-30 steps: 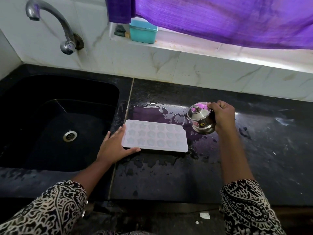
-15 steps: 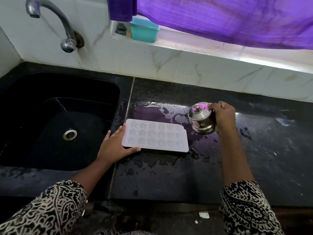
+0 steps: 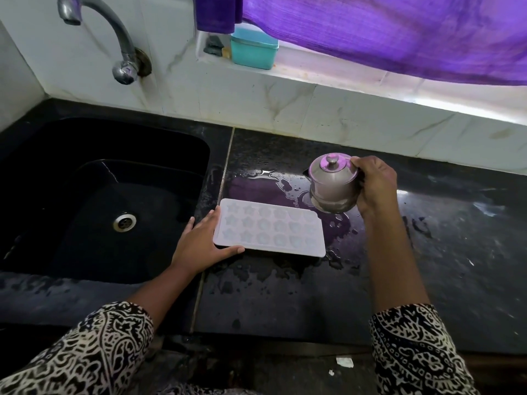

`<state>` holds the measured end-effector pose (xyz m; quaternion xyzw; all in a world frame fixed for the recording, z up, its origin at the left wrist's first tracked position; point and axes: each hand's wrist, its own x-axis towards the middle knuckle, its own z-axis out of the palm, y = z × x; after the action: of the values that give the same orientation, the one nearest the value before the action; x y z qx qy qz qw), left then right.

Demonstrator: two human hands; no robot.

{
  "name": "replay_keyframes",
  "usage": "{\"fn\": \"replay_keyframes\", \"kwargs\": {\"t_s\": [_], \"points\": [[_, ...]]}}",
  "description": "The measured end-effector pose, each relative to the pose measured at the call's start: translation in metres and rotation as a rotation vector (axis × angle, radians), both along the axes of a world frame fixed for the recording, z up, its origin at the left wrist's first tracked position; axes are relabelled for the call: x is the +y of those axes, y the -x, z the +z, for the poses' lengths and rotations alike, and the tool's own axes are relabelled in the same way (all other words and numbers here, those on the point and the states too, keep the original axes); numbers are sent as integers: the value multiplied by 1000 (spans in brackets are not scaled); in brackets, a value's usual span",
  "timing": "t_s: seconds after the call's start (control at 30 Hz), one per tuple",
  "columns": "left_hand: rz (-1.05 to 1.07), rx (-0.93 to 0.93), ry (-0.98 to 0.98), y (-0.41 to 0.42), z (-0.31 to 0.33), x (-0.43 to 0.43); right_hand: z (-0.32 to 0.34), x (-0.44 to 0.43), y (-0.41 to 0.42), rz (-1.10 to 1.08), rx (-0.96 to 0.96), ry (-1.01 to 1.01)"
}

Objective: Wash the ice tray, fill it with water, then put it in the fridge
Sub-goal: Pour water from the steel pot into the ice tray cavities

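Note:
A pale ice tray (image 3: 273, 228) with star-shaped cells lies flat on the wet black counter (image 3: 285, 292), just right of the sink. My left hand (image 3: 201, 243) rests against the tray's left end, thumb along its near edge and fingers along the left side. My right hand (image 3: 375, 186) grips a small steel lidded pot (image 3: 332, 183), held nearly upright just above the counter behind the tray's right end.
A black sink (image 3: 85, 195) with a metal drain (image 3: 124, 222) is at the left, with a steel tap (image 3: 114, 44) on the wall above it. A teal box (image 3: 253, 49) sits on the window ledge under a purple curtain (image 3: 399, 32). Water puddles surround the tray.
The steel pot in my right hand has turned from tilted toward the tray to nearly upright. My left hand and the tray stay where they were.

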<state>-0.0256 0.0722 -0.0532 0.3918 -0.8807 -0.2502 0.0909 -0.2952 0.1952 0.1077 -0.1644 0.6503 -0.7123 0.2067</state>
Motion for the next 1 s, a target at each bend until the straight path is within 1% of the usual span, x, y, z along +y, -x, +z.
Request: {"fn": "replay_keyframes", "kwargs": {"t_s": [0.13, 0.2, 0.37, 0.63, 1.0], "points": [[-5, 6, -7, 0, -1, 0, -5, -12, -14, 28, -44, 14], [-5, 10, -12, 0, -2, -1, -7, -18, -21, 51, -36, -2], [-11, 20, -24, 0, -1, -1, -16, -33, -44, 135, 46, -61], [-12, 22, -24, -1, -1, -1, -26, -47, -65, 193, 148, -125], [-20, 0, -14, -2, 3, -1, -36, -58, -88, 183, 304, -279]]}}
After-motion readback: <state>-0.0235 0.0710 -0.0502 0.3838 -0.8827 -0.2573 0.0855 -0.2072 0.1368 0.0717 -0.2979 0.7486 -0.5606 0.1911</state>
